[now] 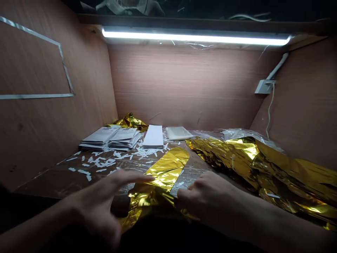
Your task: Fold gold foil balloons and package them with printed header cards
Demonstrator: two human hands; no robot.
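Note:
A flat, uninflated gold foil balloon [170,165] lies at the front of the worktop, its rounded end pointing away from me and its near part folding down over the edge into shadow. My left hand [102,200] is open, thumb spread wide, with the index fingertip resting on the balloon's left side. On the other side, my right hand [201,193] is closed in a fist around a strip of the foil. What lies under its fingers is hidden.
A heap of gold foil balloons [252,161] covers the right side. Two stacks of printed cards [100,137], a white stack [153,136] and a translucent stack [179,133] stand behind. Small white strips [102,162] are scattered left. Wooden walls enclose the worktop beneath a light tube [195,37].

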